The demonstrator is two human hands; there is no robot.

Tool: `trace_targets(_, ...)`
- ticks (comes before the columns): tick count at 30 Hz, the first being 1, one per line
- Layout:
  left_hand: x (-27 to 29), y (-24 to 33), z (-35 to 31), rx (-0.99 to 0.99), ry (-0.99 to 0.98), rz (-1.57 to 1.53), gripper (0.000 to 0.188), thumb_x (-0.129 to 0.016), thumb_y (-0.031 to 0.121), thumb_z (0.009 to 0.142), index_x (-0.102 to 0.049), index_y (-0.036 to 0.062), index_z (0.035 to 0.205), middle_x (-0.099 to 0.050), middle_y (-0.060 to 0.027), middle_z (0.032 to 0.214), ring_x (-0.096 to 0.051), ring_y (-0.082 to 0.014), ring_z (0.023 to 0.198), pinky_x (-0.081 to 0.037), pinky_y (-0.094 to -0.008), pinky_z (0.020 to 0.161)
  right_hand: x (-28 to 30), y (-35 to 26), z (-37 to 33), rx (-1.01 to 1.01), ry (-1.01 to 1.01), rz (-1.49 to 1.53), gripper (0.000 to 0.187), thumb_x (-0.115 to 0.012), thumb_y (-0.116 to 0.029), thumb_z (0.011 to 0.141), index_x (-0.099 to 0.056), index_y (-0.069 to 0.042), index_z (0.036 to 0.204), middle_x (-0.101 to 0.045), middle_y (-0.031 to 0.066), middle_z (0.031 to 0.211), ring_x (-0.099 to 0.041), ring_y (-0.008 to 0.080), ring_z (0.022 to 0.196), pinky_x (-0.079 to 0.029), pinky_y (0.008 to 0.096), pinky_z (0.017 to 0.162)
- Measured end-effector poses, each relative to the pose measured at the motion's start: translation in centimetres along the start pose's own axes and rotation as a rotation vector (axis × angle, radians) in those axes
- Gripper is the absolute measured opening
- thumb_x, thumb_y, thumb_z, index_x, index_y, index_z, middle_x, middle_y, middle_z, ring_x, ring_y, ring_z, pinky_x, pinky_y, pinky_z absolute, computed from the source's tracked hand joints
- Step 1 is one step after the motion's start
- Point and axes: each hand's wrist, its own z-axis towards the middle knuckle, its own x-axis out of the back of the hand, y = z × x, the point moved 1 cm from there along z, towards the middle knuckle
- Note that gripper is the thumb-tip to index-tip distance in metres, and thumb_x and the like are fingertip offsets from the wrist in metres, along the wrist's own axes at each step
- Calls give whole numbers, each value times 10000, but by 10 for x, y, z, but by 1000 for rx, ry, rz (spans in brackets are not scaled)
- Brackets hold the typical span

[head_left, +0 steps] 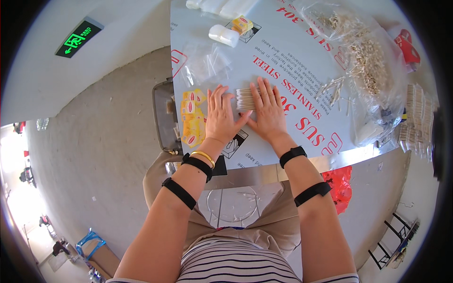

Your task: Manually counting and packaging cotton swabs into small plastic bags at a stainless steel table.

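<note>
A row of cotton swabs (244, 99) lies side by side on the film-covered steel table (264, 42), between my two hands. My right hand (270, 112) rests flat with fingers stretched out, its index finger over or against the right ends of the swabs. To the left of the row, my left hand (220, 115) is palm down, fingers apart and slightly bent, and I see nothing in it. The two thumbs come close together just below the swabs. Yellow printed cards (192, 125) lie beside my left hand, partly covered by it.
Clear plastic bags (206, 63) lie at the left. Behind them are a white roll (223, 36) and a small yellow stack (242, 25). A large bag of swabs (370, 70) fills the right side, with loose swabs (336, 89) beside it and bundled sticks (416, 118) beyond.
</note>
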Motion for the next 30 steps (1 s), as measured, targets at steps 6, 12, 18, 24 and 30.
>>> trace_targets(6,2,0,0,-10,-20,25,556,-749,390,821,-483,21,1141,-407,-172,1333,-369,-416,1344,-241,-588,1175,-2,-1,0,7,5,12,875,-612,-481,876,-251,-78,1564,-224,151,1626,-178,293,1519,-121,468,1246)
trace_targets(12,-3,3,1,-3,25,-16,548,-761,383,810,-486,20,1115,-408,-171,1324,-380,-414,1324,-256,-588,1170,2,4,-2,1,1,2,879,-605,-496,881,-247,-76,1565,-225,153,1625,-177,296,1519,-118,469,1246)
trace_targets(18,1,-2,-2,5,6,8,529,-772,379,800,-486,26,1070,-415,-170,1289,-391,-412,1301,-260,-588,1169,-1,-2,1,4,-17,9,889,-597,-517,886,-232,-84,1571,-202,141,1635,-160,285,1525,-112,466,1247)
trace_targets(24,-2,1,0,3,-3,11,551,-761,413,803,-499,9,1070,-405,-177,1285,-381,-396,1311,-233,-592,1186,0,0,-1,5,10,31,895,-655,-485,870,-251,-87,1562,-224,150,1622,-183,300,1517,-149,472,1238)
trace_targets(30,-3,0,0,-18,20,13,546,-754,422,810,-494,16,1066,-408,-175,1276,-375,-397,1312,-223,-602,1184,-1,0,0,3,-19,-27,899,-594,-530,885,-219,-94,1575,-197,139,1636,-152,285,1526,-111,466,1246)
